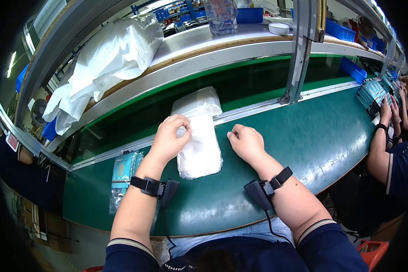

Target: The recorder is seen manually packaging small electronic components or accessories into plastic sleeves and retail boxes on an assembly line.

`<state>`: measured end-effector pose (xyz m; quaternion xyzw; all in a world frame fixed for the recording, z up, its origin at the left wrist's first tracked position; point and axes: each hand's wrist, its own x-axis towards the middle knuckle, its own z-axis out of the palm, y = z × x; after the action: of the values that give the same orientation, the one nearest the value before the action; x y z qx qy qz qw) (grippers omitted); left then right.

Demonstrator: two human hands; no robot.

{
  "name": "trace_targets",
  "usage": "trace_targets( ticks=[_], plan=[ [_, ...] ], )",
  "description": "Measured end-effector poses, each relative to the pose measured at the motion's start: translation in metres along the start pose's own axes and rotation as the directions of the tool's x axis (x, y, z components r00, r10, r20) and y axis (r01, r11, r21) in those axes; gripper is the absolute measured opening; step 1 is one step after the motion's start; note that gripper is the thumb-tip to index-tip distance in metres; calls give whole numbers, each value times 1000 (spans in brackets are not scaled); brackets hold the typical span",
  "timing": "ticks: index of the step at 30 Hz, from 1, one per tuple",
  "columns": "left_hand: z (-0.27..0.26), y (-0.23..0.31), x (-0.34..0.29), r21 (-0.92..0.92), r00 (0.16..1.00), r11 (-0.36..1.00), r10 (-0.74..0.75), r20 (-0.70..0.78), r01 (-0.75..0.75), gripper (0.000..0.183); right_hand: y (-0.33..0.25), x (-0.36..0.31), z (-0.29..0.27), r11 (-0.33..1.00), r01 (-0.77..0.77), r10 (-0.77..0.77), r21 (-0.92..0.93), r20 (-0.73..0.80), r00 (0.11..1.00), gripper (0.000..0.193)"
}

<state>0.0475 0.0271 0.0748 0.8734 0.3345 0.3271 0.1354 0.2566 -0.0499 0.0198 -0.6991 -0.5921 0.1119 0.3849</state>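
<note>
A flat stack of clear, whitish plastic bags lies on the green tabletop between my hands. Behind its far end is a second bundle of clear plastic, lying across the metal rail. My left hand is over the left edge of the stack, thumb and forefinger curled together into a ring; whether a thin film is pinched there I cannot make out. To the right of the stack, my right hand is closed in a loose fist with nothing visible in it. Left of my left forearm lie teal printed packets in clear wrapping.
A large white plastic sack droops over the shelf's edge. Along the shelf stand a clear plastic jug and a white bowl. A metal post rises behind the table. A co-worker's hands handle teal packets at far right.
</note>
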Motion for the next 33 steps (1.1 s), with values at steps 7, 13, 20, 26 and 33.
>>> trace_targets(
  ticks=[7,13,20,26,33],
  plan=[
    [-7,16,-45,-75,981,989,-116,155,129,12,2,0,-1,1000,-17,17,2,21,1000,22],
    [3,17,-68,-131,997,989,-53,54,60,11,0,-1,-2,999,-35,34,35,25,999,24],
    [4,19,-71,-200,973,953,-233,-4,227,11,2,-1,-2,998,-56,55,33,38,998,24],
    [13,9,-76,-276,958,941,-245,-152,197,11,1,1,-1,983,-72,64,167,54,996,22],
    [13,9,-82,-103,947,968,-245,-209,228,19,-10,-5,1,842,-87,-28,533,205,978,19]
  ],
)
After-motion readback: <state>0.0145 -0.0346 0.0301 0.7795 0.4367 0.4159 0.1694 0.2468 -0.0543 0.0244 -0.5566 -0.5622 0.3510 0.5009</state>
